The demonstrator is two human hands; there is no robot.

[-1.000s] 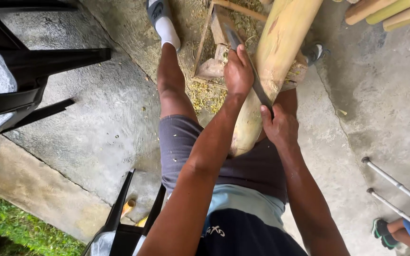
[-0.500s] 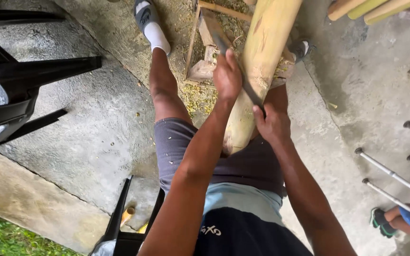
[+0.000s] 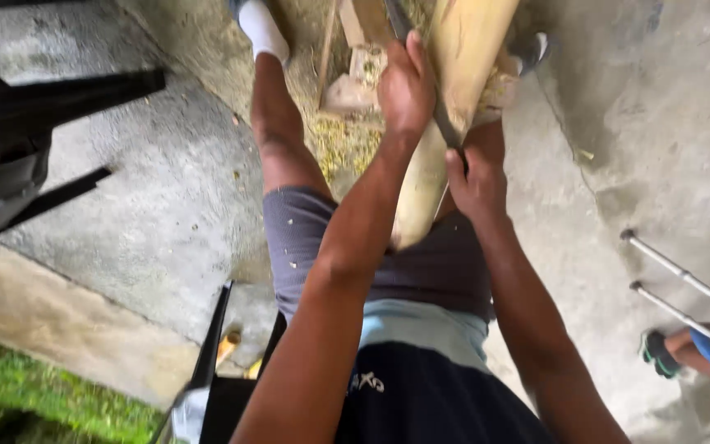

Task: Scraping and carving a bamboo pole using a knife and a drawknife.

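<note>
The left hand (image 3: 406,90) and the right hand (image 3: 478,177) each clenched one end of a dark blade (image 3: 437,111) laid across a pale wooden pole (image 3: 454,99) slanting from the lap toward the far side. Judging by the bare, smooth wood and the shavings (image 3: 338,144) on the concrete floor (image 3: 149,205) just left of it, the peeling looked well advanced; how much remained beyond the top edge could not be told.

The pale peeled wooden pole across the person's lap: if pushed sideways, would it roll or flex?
The pale peeled wooden pole looks round and smooth, so it would probably roll unless braced. Its thickness suggests stiff and fairly heavy. Both hands, left hand and right hand, work a dark blade against it.
</note>
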